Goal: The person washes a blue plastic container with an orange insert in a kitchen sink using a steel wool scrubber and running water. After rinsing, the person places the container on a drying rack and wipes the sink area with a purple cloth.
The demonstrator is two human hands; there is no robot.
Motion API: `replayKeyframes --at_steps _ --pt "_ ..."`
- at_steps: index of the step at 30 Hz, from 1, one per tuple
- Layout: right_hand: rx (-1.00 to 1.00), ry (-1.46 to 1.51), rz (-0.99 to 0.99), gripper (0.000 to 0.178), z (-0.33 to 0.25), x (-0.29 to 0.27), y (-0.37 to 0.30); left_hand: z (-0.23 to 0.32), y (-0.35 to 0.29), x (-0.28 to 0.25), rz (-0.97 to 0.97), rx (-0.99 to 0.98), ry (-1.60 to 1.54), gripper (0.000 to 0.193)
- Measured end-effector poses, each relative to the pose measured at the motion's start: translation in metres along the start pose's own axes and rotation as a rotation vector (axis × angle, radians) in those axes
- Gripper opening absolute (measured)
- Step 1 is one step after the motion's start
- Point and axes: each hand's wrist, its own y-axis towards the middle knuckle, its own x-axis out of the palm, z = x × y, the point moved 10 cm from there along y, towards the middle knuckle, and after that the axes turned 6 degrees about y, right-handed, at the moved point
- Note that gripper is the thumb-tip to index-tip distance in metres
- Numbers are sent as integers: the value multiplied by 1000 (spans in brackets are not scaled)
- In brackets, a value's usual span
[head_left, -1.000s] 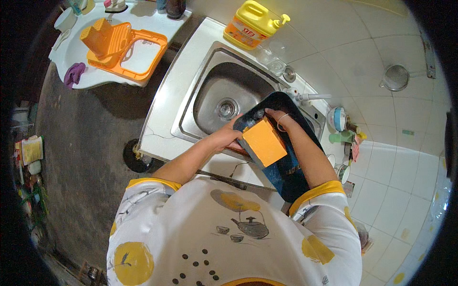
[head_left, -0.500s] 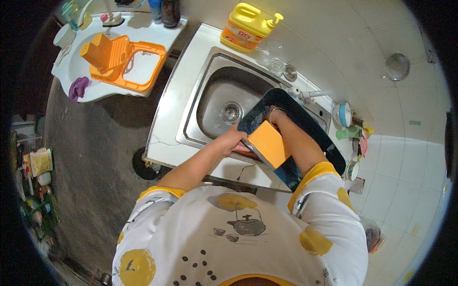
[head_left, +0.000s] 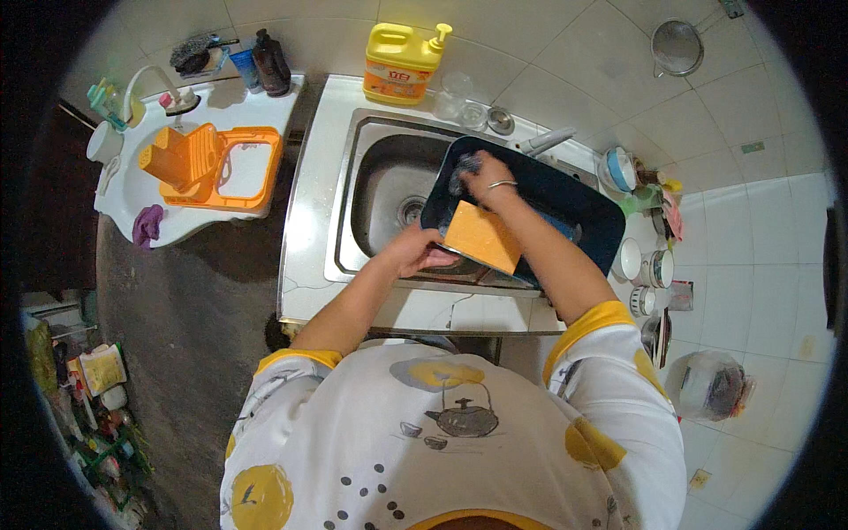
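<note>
A dark, rectangular deep tray [head_left: 596, 208] rests tilted over the right part of the steel sink [head_left: 389, 172]. At its near-left corner my left hand [head_left: 415, 251] is closed on the edge, with some fingers underneath. Close to those fingers, a flat orange panel [head_left: 483, 237] lies along the near side of the tray; how it is joined there I cannot tell. Inside the tray, toward its far-left end, my right hand [head_left: 488, 177] presses a dark grey, shiny scrubber [head_left: 461, 172] against the surface. A bracelet circles the right wrist.
Behind the sink stand a yellow pump jug [head_left: 402, 66], clear glasses [head_left: 455, 97] and a faucet [head_left: 548, 140]. Bowls [head_left: 627, 259] line the counter's right end. Left, a white washbasin [head_left: 119, 181] bears an orange rack [head_left: 212, 168] and a purple cloth [head_left: 147, 225].
The head view has shifted, so the surroundings sit differently. My right hand has come into fuller sight inside the tray, and the scrubber now shows. My left hand keeps its hold on the tray.
</note>
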Motion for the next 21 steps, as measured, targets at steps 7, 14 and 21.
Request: replayKeyframes --at_steps 7,14,21 --pt "-433 464 -32 37 -20 -46 -82 6 -7 1 71 56 126 59" --pt "-525 136 -217 27 17 -28 -132 9 10 -2 63 76 107 43" --pt "-351 96 47 28 29 -108 -144 12 -5 10 152 66 147 42"
